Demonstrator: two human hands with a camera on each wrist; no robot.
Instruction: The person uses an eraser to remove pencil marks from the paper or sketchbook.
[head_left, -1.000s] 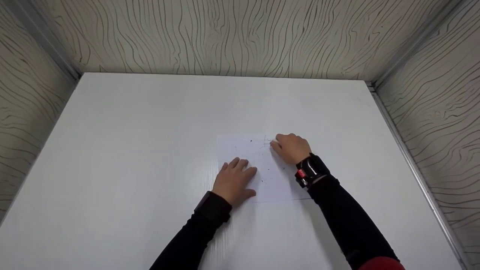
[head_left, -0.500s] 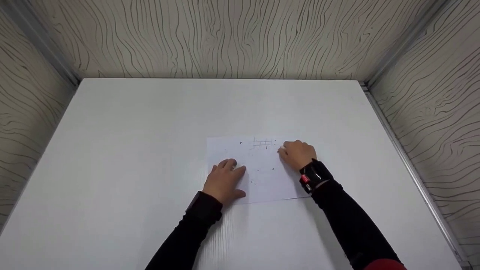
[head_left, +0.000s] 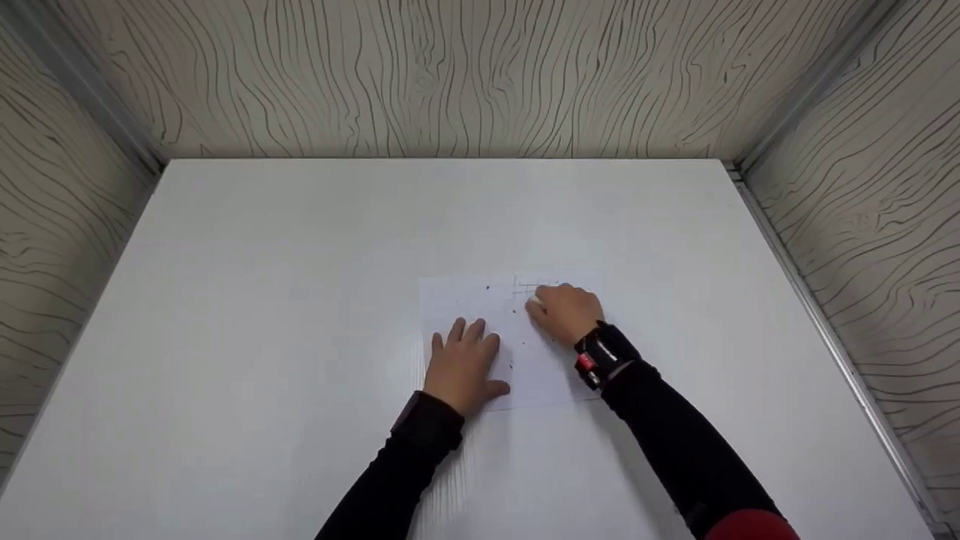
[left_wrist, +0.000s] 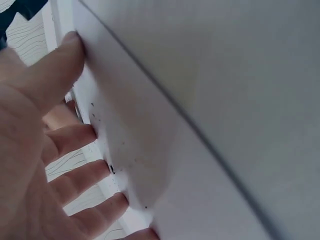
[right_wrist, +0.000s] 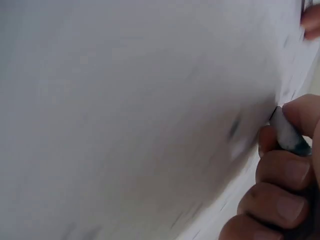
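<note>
A white sheet of paper lies on the white table, with short dark grid-like lines near its far edge and several dark crumbs scattered over it. My left hand rests on the sheet's left part, fingers spread; the left wrist view shows its fingertips touching the paper. Near the far right of the sheet, my right hand pinches a small white eraser between thumb and index finger against the paper. One end of the eraser looks dark. The other right fingers are curled, and the hand covers part of the lines.
The white table spreads around the sheet. Wood-patterned panels stand behind it and at both sides, with a metal strip along the right edge.
My right hand first moved right, uncovering more of the lines, then came back left over them with the eraser. The left hand stays on the paper, its fingers now more spread.
</note>
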